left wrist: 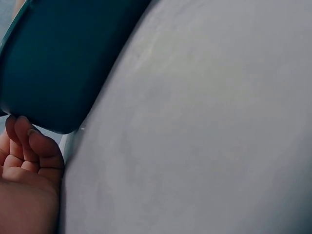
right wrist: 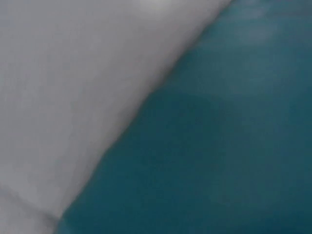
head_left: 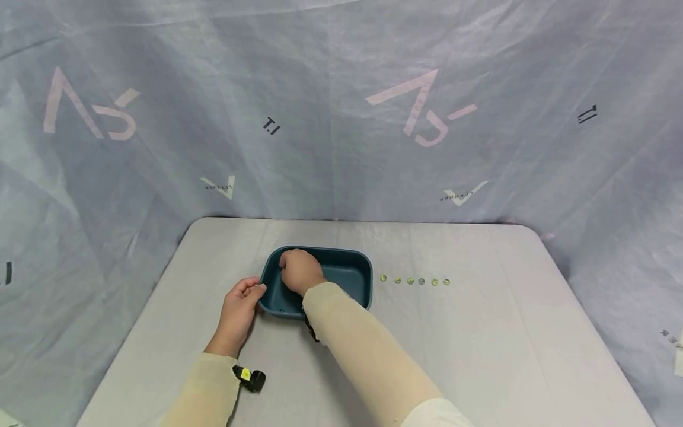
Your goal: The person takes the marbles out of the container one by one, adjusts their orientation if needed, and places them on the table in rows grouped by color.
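Note:
A dark teal rectangular tray [head_left: 345, 270] with raised walls lies on the table. My left hand [head_left: 238, 305] grips its left end, thumb at the rim; in the left wrist view, curled fingers [left wrist: 44, 146] meet the outer wall. Inside the tray's left half is my right hand [head_left: 302, 271], knuckles up and fingers bent down. Its fingertips are hidden, so I cannot tell whether they hold anything. A small marble [head_left: 282, 310] shows at the tray's near-left corner. To the right of the tray, several yellow-green glass marbles [head_left: 410, 280] sit in a row.
The light table [head_left: 480, 344] has rounded far corners. Grey printed sheeting [head_left: 331, 118] hangs behind it and at both sides. A black wrist camera [head_left: 255, 381] sticks out beside my left sleeve. My right forearm [head_left: 368, 350] crosses the tray's near wall.

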Demonstrator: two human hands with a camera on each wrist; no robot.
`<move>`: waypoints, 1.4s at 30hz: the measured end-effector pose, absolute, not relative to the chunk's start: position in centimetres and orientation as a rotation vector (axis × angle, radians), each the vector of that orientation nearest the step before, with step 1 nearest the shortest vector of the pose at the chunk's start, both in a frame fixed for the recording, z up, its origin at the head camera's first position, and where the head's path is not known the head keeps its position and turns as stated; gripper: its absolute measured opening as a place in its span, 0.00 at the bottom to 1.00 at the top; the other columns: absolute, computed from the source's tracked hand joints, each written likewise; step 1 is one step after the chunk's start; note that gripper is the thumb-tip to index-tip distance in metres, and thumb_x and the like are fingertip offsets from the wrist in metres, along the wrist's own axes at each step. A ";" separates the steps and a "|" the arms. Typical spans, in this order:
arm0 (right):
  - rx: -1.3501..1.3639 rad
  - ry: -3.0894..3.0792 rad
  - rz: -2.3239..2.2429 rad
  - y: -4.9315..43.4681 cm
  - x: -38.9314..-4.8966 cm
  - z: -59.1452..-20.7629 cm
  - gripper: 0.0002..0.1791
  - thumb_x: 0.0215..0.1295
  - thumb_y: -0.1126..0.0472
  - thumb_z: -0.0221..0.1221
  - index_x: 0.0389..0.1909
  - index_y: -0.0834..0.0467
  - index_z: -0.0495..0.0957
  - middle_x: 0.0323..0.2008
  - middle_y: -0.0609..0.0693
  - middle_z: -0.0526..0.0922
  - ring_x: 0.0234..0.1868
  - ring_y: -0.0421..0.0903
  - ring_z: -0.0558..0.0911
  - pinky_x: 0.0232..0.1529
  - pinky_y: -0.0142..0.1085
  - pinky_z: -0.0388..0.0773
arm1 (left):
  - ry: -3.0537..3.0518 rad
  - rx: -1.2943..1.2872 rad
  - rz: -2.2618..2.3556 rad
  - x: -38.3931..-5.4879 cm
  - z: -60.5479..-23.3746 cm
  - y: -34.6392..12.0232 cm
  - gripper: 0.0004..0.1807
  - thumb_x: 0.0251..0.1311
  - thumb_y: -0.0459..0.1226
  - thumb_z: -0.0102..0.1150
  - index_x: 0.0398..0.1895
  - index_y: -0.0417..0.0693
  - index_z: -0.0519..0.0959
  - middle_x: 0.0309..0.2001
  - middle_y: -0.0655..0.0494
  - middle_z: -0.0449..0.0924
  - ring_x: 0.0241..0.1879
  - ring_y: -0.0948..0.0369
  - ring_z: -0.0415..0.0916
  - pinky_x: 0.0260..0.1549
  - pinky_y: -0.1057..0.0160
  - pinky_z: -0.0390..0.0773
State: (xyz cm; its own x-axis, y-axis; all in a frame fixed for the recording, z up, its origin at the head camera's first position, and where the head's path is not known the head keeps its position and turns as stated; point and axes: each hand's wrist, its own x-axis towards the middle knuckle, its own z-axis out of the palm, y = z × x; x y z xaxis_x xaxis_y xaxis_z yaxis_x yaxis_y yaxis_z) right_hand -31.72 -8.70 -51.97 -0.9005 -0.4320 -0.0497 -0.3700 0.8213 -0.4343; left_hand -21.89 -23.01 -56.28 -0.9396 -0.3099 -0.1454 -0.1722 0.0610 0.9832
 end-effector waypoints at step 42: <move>-0.569 2.764 -1.311 3.2 -25.4 -47.9 0.07 0.72 0.57 0.65 0.48 0.50 0.86 0.43 0.43 0.83 0.33 0.41 0.75 0.31 0.37 0.75 | -2.222 0.486 -2.009 -21.9 -56.2 -22.9 0.17 0.73 0.38 0.60 0.58 0.37 0.76 0.40 0.47 0.80 0.34 0.60 0.75 0.34 0.67 0.78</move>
